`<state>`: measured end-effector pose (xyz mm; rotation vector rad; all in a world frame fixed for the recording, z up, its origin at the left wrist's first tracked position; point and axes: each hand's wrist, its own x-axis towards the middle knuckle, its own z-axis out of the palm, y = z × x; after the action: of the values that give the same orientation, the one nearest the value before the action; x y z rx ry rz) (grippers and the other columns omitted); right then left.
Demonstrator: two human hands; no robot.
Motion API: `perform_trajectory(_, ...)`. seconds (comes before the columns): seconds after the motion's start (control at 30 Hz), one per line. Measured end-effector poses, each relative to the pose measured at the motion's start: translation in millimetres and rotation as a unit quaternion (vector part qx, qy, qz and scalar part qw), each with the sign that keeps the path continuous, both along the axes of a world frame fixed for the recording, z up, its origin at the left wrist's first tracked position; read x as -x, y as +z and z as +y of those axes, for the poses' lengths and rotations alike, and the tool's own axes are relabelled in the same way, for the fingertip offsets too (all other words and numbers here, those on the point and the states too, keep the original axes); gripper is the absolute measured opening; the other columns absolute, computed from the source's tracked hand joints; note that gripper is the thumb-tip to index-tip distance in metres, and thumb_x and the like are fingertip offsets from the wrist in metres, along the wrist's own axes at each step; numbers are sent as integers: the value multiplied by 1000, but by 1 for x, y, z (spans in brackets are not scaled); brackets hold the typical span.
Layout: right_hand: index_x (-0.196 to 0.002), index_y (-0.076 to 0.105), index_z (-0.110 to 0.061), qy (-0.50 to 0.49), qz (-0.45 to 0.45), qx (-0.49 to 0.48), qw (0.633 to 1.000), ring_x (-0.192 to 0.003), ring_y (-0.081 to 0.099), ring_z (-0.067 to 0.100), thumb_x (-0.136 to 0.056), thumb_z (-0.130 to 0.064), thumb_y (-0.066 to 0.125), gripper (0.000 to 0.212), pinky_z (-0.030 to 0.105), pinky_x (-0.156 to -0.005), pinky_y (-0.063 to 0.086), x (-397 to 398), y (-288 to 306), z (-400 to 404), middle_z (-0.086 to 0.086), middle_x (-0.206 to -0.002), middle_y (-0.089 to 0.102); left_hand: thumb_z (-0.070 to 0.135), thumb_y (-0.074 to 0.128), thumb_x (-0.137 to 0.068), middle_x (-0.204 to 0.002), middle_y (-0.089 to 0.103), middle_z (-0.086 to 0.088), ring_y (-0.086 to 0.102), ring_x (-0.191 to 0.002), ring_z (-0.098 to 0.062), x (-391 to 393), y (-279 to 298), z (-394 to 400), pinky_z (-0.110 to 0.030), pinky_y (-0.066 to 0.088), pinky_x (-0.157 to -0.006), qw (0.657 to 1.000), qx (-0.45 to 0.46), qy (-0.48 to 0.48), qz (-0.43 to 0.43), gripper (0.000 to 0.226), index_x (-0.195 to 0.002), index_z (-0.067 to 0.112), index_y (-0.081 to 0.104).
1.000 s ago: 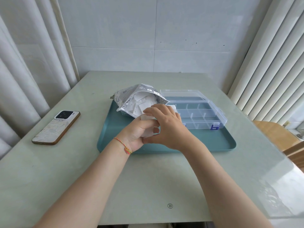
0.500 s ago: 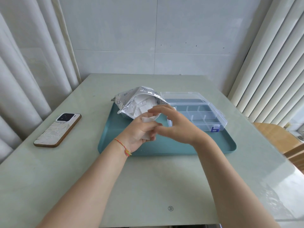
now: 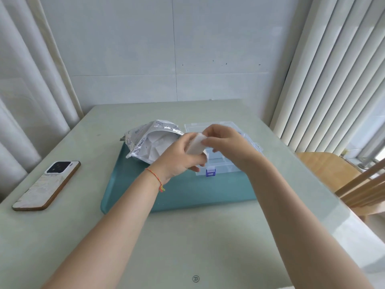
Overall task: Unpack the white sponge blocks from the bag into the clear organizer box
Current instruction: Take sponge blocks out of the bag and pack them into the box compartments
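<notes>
Standing beside the pale green surface [image 3: 187, 243], I have only the one head view to go by. The risk I see first: the white sponge block [image 3: 195, 145] is held up in the air between two hands, above the near edge of the clear organizer box [image 3: 218, 159], and it looks light and squashy. If one hand lets go before the other has a firm hold, the block could tumble onto the teal tray [image 3: 187, 192] or land across a divider instead of in a compartment. The box's raised lid [image 3: 193, 126], at about 12 o'clock from the hands, could also be knocked by a careless reach.

The left hand [image 3: 177, 161] has its fingers curled around the lower part of the block, gripping it from beneath and from the side. The right hand [image 3: 226, 143] comes in from 3 o'clock, and its fingertips [image 3: 205, 140] pinch the block's upper end; its fingers are bent, not spread. Both hands hold the same block, so I judge this a handover or a turning of the piece before it goes into the box.

The bag [image 3: 150, 140] lies on the tray at roughly 10 o'clock from the hands, its mouth open toward them, with more white blocks showing inside. A phone [image 3: 46, 185] rests on the surface well off at 9 o'clock.
</notes>
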<state>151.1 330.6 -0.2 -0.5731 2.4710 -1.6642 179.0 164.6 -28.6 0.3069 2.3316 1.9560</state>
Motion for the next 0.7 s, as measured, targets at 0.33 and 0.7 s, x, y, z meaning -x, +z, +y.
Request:
perform_trajectory(0.33, -104, 62, -16, -182, -33, -16, 983, -67, 65, 19, -90, -10, 58, 15, 22, -50, 43, 65, -28, -18, 9, -91, 71, 18, 58, -87, -77, 66, 3, 65, -69, -22, 17, -31, -5, -32, 54, -73, 942, 290, 155, 76, 19, -100, 29, 66)
perform_trajectory(0.7, -78, 57, -15, -151, -32, -227, 962, -70, 61, 19, -85, -17, 71, 17, 22, -53, 42, 95, -32, -34, 3, -75, 64, 18, 65, -80, -83, 66, 2, 68, -72, -20, 20, -33, 0, -28, 52, -69, 949, 269, 145, 73, 9, -87, 22, 68)
